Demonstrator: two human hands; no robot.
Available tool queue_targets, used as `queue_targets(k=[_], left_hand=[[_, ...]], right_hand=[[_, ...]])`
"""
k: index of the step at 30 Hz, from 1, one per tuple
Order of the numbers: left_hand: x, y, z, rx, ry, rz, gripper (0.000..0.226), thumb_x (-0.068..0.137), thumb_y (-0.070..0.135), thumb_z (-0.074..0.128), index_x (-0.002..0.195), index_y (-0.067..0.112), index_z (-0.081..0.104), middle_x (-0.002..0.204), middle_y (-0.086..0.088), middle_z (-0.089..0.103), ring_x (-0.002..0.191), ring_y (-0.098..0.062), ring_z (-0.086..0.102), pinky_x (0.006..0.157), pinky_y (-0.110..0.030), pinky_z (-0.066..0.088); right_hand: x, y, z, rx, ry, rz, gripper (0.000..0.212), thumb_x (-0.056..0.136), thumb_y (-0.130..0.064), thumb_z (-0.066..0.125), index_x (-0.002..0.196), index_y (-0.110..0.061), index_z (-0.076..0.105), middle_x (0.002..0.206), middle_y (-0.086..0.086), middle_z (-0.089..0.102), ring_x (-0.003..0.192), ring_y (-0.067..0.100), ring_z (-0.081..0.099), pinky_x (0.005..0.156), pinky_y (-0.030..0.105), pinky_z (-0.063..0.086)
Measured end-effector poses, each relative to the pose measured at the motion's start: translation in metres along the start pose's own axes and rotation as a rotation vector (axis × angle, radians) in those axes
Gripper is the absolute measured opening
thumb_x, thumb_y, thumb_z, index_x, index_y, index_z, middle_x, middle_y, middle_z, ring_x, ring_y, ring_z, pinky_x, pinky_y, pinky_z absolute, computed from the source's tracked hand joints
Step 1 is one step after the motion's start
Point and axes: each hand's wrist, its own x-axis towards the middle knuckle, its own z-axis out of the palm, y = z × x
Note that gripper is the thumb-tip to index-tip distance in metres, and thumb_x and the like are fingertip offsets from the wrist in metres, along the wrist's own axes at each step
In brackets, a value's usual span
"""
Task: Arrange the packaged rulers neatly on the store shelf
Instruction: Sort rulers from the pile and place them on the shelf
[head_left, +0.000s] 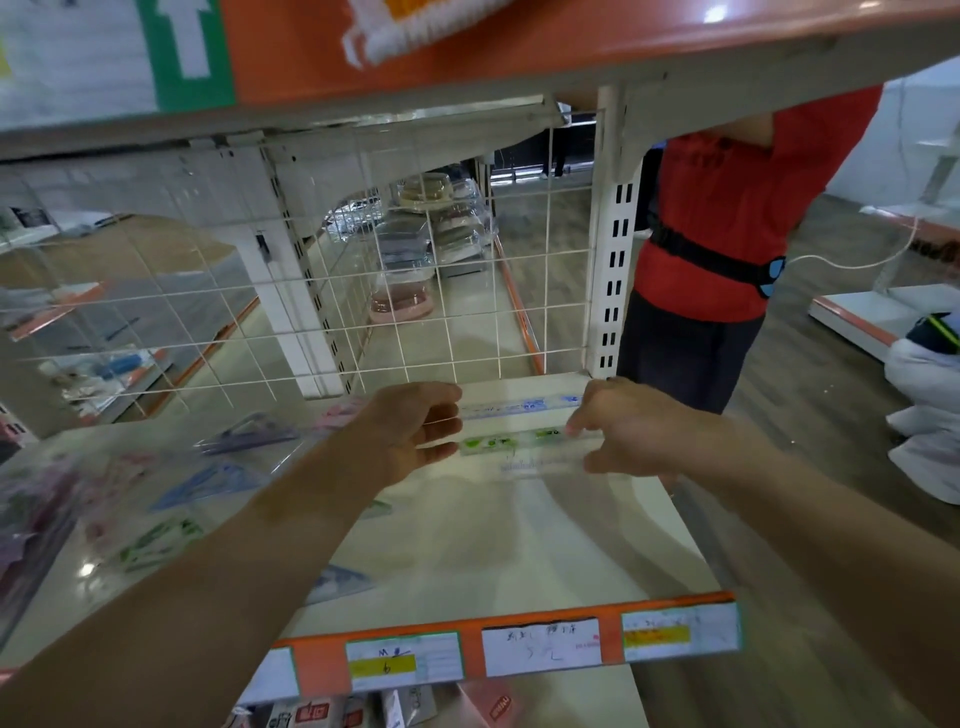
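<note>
Packaged rulers (511, 444) at the back right corner of the shelf (493, 545), between left hand (415, 431) and right hand (623, 431), packets (208, 483) toward the left edge, wire grid (415, 291) along the back edge

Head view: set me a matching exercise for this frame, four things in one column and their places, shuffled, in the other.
Things:
1. green-printed ruler
2. blue-printed ruler
3. yellow-striped price label
4. pink bowl

Places:
A. on the front edge of the shelf
B. behind the wire grid
C. gripped between the left hand and right hand
D. lying at the back of the shelf, just beyond the hands

Pairs: 1-C; 2-D; 3-A; 4-B
</note>
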Motion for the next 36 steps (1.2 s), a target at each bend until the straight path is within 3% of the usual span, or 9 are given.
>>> queue_targets(k=[3, 8, 13, 18, 21, 26, 31, 34, 36], left_hand=[[0.000, 0.000, -0.008, -0.002, -0.001, -0.007, 0.006, 0.087, 0.009, 0.061, 0.082, 0.012, 0.061, 0.078, -0.004, 0.057, 0.071, -0.017, 0.057, 0.076, -0.035, 0.049], [0.000, -0.001, -0.017, 0.008, 0.009, -0.012, 0.004, 0.088, 0.009, 0.059, 0.085, 0.012, 0.061, 0.079, -0.003, 0.058, 0.073, -0.017, 0.057, 0.073, -0.034, 0.048], [-0.006, 0.000, -0.025, -0.015, 0.029, -0.005, 0.008, 0.089, 0.010, 0.059, 0.081, 0.013, 0.060, 0.077, -0.003, 0.057, 0.071, -0.015, 0.056, 0.072, -0.033, 0.047], [-0.021, 0.001, -0.064, -0.037, 0.036, 0.033, 0.007, 0.088, 0.013, 0.059, 0.091, 0.009, 0.064, 0.101, -0.011, 0.069, 0.072, -0.016, 0.062, 0.063, -0.027, 0.052], [-0.037, 0.000, -0.102, -0.064, 0.087, 0.061, 0.014, 0.091, 0.012, 0.055, 0.078, 0.014, 0.060, 0.076, -0.001, 0.063, 0.063, -0.011, 0.058, 0.060, -0.024, 0.045], [-0.056, -0.008, -0.180, -0.060, 0.247, 0.099, 0.014, 0.088, 0.013, 0.060, 0.075, 0.019, 0.057, 0.072, 0.002, 0.054, 0.069, -0.011, 0.053, 0.065, -0.027, 0.043], [-0.077, -0.015, -0.262, -0.020, 0.388, 0.145, 0.012, 0.089, 0.010, 0.058, 0.081, 0.019, 0.062, 0.075, 0.001, 0.056, 0.062, -0.010, 0.053, 0.063, -0.025, 0.041], [-0.085, -0.020, -0.305, -0.002, 0.412, 0.142, 0.021, 0.090, 0.006, 0.054, 0.072, 0.017, 0.057, 0.064, -0.003, 0.049, 0.043, -0.006, 0.046, 0.048, -0.015, 0.037], [-0.087, -0.022, -0.329, -0.001, 0.467, 0.122, 0.016, 0.089, 0.006, 0.056, 0.078, 0.016, 0.062, 0.069, -0.006, 0.056, 0.050, -0.009, 0.052, 0.053, -0.021, 0.043]], right_hand=[[0.004, -0.003, 0.009, 0.077, -0.067, 0.040, 0.044, 0.082, -0.029, 0.067, 0.126, -0.032, 0.058, 0.121, -0.002, 0.048, 0.109, 0.018, 0.049, 0.087, 0.028, 0.044], [0.010, -0.006, 0.010, 0.098, -0.123, 0.077, 0.043, 0.082, -0.027, 0.065, 0.124, -0.033, 0.058, 0.119, -0.004, 0.050, 0.091, 0.015, 0.051, 0.060, 0.019, 0.037], [0.013, -0.015, 0.007, 0.076, -0.087, 0.029, 0.040, 0.086, -0.032, 0.061, 0.125, -0.029, 0.056, 0.117, -0.007, 0.050, 0.111, 0.016, 0.053, 0.089, 0.028, 0.046], [0.027, -0.062, -0.008, 0.199, 0.045, -0.145, 0.031, 0.088, -0.036, 0.061, 0.118, -0.029, 0.061, 0.105, -0.011, 0.055, 0.093, 0.008, 0.054, 0.087, 0.025, 0.045], [0.036, -0.109, -0.017, 0.294, 0.060, -0.234, 0.021, 0.087, -0.037, 0.063, 0.108, -0.036, 0.061, 0.105, -0.009, 0.060, 0.092, 0.009, 0.058, 0.086, 0.029, 0.047], [0.052, -0.201, -0.026, 0.421, 0.072, -0.383, 0.024, 0.087, -0.036, 0.063, 0.111, -0.029, 0.064, 0.097, -0.008, 0.063, 0.085, 0.010, 0.060, 0.077, 0.027, 0.047], [0.075, -0.293, -0.023, 0.478, 0.018, -0.511, 0.041, 0.090, -0.032, 0.061, 0.130, -0.029, 0.053, 0.114, -0.008, 0.058, 0.104, 0.011, 0.055, 0.090, 0.029, 0.045], [0.089, -0.345, -0.011, 0.393, 0.020, -0.479, 0.047, 0.088, -0.037, 0.061, 0.132, -0.024, 0.051, 0.120, 0.001, 0.060, 0.113, 0.020, 0.054, 0.094, 0.028, 0.043], [0.099, -0.373, 0.000, 0.308, 0.015, -0.431, 0.049, 0.089, -0.037, 0.059, 0.134, -0.022, 0.049, 0.128, 0.005, 0.057, 0.118, 0.024, 0.054, 0.094, 0.028, 0.042]])
